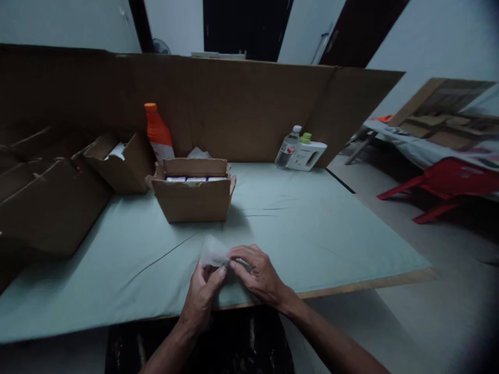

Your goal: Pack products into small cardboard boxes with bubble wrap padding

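Observation:
Near the front edge of the cloth-covered table (296, 223), both hands are on a small, whitish, translucent plastic bag (214, 251). My left hand (203, 291) grips its lower left side, with the thumb toward the middle. From the right, my right hand (259, 272) pinches the bag's edge between thumb and fingers. Whether anything is inside the bag I cannot tell. Beyond the hands stands an open cardboard box (197, 200) holding several white packets (196, 179) in a row.
More open cardboard boxes (50, 213) crowd the left side. An orange bottle (159, 130) stands behind the middle box. A clear bottle (288, 148) and a white jug (307, 156) are against the cardboard wall (249, 104). A red chair (448, 182) is off to the right.

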Demonstrator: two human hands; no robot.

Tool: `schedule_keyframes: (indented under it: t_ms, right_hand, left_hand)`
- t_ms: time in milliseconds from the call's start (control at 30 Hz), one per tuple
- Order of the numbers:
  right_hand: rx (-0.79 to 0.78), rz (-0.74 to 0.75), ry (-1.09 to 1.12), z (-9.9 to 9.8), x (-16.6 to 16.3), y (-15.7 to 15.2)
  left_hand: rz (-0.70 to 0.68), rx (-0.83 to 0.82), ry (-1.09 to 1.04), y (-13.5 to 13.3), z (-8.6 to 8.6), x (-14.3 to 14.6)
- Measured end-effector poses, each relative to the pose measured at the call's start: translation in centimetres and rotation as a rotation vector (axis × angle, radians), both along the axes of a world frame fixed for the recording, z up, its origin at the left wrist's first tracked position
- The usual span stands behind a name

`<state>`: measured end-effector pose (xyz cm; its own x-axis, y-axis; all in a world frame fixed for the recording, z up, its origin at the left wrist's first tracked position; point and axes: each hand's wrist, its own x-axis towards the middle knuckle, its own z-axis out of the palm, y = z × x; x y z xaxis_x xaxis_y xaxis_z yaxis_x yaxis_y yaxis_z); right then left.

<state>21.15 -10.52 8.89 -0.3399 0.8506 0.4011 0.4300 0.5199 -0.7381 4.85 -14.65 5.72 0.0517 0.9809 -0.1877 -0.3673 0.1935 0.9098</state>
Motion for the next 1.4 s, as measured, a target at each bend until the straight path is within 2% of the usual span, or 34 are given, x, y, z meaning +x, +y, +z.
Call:
schedule_keyframes:
  t_ms: [100,200,367,500,633,733,800,900,1000,1100,1233,1300,1400]
  right_hand:
    - [-0.409,0.103,0.170,-0.5,-2.0,-0.4]
    - [-0.587,0.088,0.331,-0.1,-2.8,0.0]
    - [-0.644,0.133,0.315,0.2,-3.3,-0.2]
    - [-0.614,0.192,0.267,-0.2,-3.9,-1.0]
    - [-0.636,0.067,0.349,-0.1,-3.8,-1.0]
    - [-0.658,-0.040,0.461,-0.3,-2.7,0.2]
    - [-0.623,-0.102,0.446,-0.8,-1.5,1.6]
    - [-0.461,-0.252,0.360,-2.1,0.9,3.5]
    - [-0.323,-0.357,0.245,-2.9,2.2,3.4]
    - [-0.176,-0.241,0.012,-3.0,0.8,1.5]
    - [0.016,-0.014,-0.371,-3.8,-3.6,0.6]
    - [0.031,-0.008,-0.485,-4.6,-4.8,1.4]
    - [0.000,-0.076,-0.467,-4.9,-3.8,3.1]
  left_hand:
    - [0.021,0.016,0.014,-0.2,0.8,-1.1]
    - [0.091,-0.013,-0.012,-0.3,1.0,-2.3]
    - [0.048,0.056,-0.088,-0.8,0.3,-3.3]
    - [0.052,0.055,-0.003,-1.0,0.6,-3.2]
    - [0.078,0.008,0.043,-0.9,1.4,-3.7]
    - [0.137,0.004,0.028,-0.5,1.2,-4.7]
    - [0.169,-0.055,0.051,-0.1,0.5,-5.7]
    - [0.181,-0.159,0.114,0.6,-0.8,-7.2]
    - [0.177,-0.209,0.152,0.9,-1.8,-8.4]
    - [0.158,-0.186,0.275,0.9,-2.0,-8.9]
    - [0.107,-0.170,0.422,0.5,-1.2,-8.6]
    - [0.092,-0.182,0.442,0.3,-0.7,-8.7]
    - [0.108,-0.170,0.474,0.0,0.2,-9.4]
